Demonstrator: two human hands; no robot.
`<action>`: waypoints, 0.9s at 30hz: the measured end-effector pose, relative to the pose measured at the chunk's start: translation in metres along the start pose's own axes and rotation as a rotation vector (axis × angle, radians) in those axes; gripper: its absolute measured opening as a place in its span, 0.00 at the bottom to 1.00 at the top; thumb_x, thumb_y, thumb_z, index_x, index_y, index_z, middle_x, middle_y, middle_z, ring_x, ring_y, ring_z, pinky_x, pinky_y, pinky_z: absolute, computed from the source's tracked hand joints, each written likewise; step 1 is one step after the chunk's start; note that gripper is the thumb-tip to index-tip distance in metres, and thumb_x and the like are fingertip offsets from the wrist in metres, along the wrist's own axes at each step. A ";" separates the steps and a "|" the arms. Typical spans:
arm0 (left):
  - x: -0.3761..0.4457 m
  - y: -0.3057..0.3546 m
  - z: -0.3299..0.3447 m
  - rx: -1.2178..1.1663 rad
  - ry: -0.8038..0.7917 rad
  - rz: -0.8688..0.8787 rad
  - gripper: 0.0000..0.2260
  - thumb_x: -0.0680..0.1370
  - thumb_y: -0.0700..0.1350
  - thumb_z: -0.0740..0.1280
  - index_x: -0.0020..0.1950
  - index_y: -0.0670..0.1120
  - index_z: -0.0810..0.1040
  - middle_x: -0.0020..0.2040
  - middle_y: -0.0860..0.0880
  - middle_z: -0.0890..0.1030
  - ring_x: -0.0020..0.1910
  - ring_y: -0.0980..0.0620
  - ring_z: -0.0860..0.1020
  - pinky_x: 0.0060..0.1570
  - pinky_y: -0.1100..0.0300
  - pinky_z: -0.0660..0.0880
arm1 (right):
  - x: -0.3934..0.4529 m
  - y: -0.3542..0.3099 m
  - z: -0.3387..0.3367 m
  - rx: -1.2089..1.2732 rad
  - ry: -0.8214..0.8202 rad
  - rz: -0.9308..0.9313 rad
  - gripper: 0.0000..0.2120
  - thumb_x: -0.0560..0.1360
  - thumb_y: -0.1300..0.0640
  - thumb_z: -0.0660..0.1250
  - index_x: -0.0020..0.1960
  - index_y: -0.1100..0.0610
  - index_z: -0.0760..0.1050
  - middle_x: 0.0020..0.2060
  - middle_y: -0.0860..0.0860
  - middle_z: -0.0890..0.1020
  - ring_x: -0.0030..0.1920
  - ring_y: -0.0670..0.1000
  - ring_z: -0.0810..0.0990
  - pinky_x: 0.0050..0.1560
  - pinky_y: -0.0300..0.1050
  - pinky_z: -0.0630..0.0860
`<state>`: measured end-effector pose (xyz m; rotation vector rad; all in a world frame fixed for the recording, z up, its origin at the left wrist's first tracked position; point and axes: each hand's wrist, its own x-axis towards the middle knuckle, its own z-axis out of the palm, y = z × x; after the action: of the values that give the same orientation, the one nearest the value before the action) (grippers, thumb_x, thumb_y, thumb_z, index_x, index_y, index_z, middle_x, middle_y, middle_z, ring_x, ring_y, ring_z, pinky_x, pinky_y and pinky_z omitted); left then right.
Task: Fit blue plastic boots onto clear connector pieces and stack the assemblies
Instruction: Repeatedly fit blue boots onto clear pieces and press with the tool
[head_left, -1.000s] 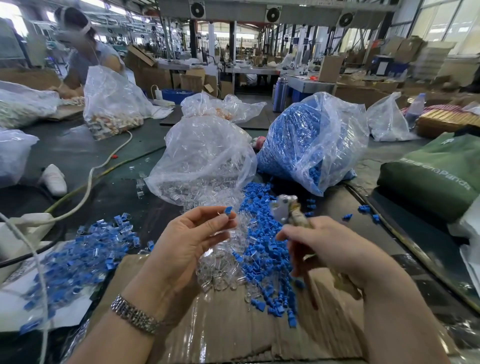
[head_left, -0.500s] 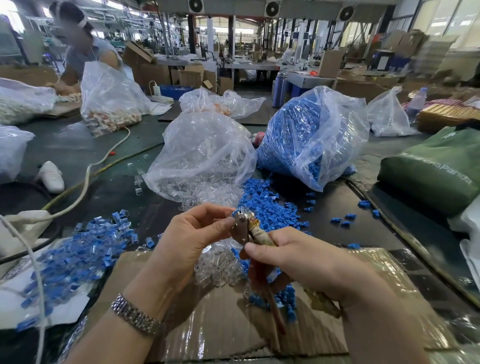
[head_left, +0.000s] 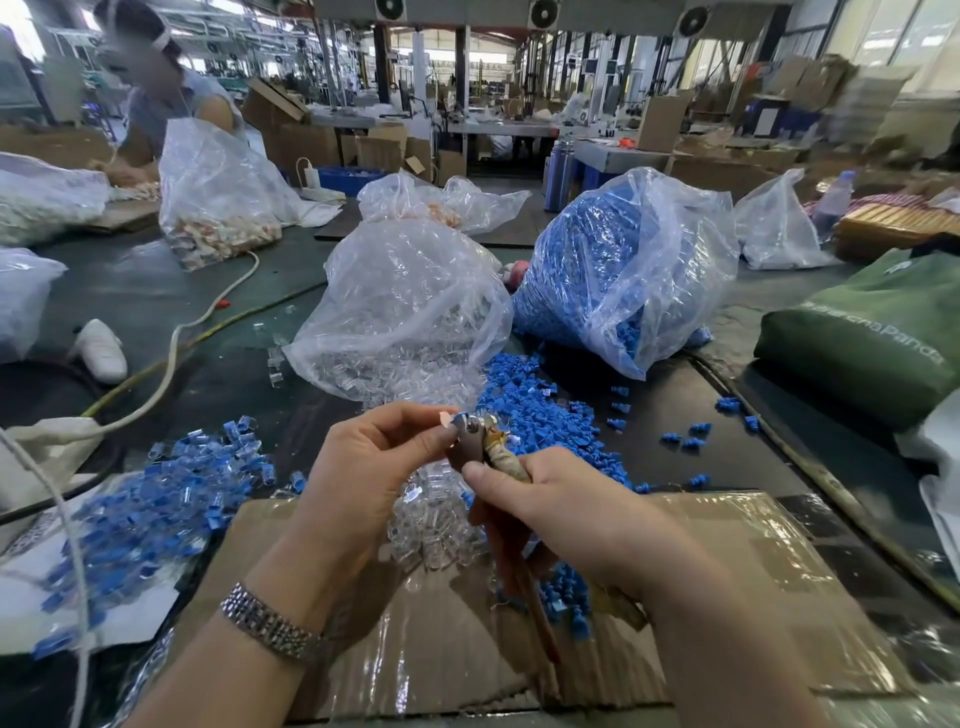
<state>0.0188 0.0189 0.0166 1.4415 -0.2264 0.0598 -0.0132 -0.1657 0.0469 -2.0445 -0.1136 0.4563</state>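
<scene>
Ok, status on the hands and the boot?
Left hand pinches blue boot at the pliers' head. Right hand grips the handles. Finished pile left. Nothing in the way.

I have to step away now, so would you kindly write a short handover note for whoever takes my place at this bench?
Left hand: pinches a small blue boot at the head of the plier-like tool.
Right hand: grips the tool's wrapped handles.
Supplies: loose clear connectors and loose blue boots lie straight ahead, with a bag of clear connectors and a bag of blue boots behind.
Done: a pile of finished assemblies at the left.
Left: both bags are well filled, so most of the fitting and stacking remains.
</scene>
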 end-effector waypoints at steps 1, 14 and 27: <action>0.000 0.000 -0.002 0.028 0.008 0.021 0.09 0.70 0.45 0.74 0.49 0.48 0.87 0.48 0.46 0.87 0.50 0.50 0.86 0.47 0.65 0.80 | -0.002 0.001 -0.004 0.003 -0.005 0.001 0.26 0.79 0.35 0.64 0.47 0.58 0.82 0.36 0.53 0.85 0.40 0.59 0.87 0.50 0.59 0.83; 0.012 -0.007 -0.048 1.148 0.315 -0.005 0.07 0.75 0.40 0.72 0.44 0.53 0.81 0.44 0.53 0.80 0.44 0.54 0.79 0.38 0.58 0.72 | 0.017 0.047 -0.056 -0.682 0.556 0.412 0.12 0.75 0.48 0.67 0.50 0.57 0.71 0.55 0.58 0.76 0.56 0.61 0.76 0.51 0.51 0.75; 0.015 -0.021 -0.034 1.337 0.049 -0.072 0.05 0.79 0.49 0.71 0.53 0.54 0.86 0.42 0.57 0.73 0.46 0.55 0.76 0.50 0.59 0.73 | 0.026 0.042 -0.042 -0.815 0.610 0.235 0.24 0.78 0.40 0.69 0.68 0.51 0.71 0.64 0.53 0.71 0.67 0.57 0.69 0.65 0.58 0.71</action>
<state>0.0416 0.0480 -0.0051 2.7720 -0.0713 0.2132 0.0216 -0.2145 0.0222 -2.9229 0.3731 -0.1342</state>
